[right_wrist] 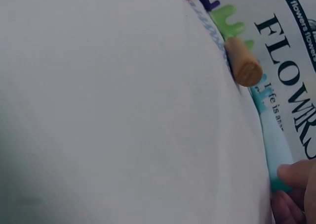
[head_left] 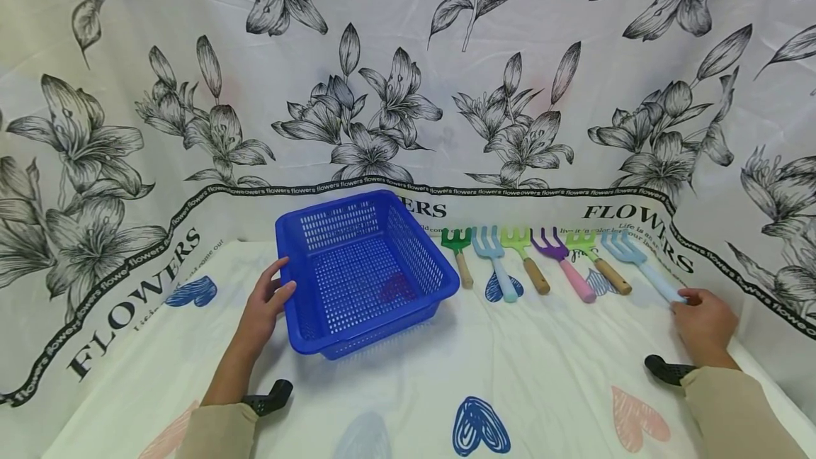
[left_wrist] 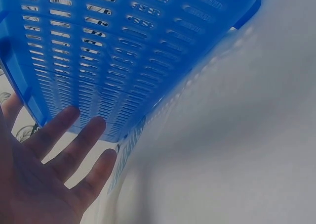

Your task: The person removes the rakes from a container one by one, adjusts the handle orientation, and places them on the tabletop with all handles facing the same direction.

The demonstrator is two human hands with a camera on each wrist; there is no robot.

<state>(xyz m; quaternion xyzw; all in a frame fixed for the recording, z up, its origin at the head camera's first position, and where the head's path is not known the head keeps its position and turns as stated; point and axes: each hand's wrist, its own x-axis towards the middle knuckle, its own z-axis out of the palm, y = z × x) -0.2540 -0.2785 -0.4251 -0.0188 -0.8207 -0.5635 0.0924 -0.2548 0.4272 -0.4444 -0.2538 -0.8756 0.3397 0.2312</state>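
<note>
A blue plastic basket [head_left: 366, 282] with slotted walls sits on the cloth. My left hand [head_left: 264, 303] is at its left rim, thumb and one finger touching the edge. In the left wrist view, three spread, nearly straight fingers of this hand [left_wrist: 54, 169] lie beside the basket's outer wall [left_wrist: 98, 51]. Far to the right, my right hand [head_left: 704, 324] pinches the handle end of a light blue garden hand rake [head_left: 656, 278], whose head points away from me. The right wrist view shows thumb and fingers around that handle [right_wrist: 275, 140].
Several more hand rakes stand in a row between basket and right hand: dark green [head_left: 457, 239], light blue [head_left: 489, 246], light green with wooden handles [head_left: 529, 261] [head_left: 596, 253], and purple with a pink handle [head_left: 567, 261]. A flower-printed curtain [head_left: 408, 147] hangs behind.
</note>
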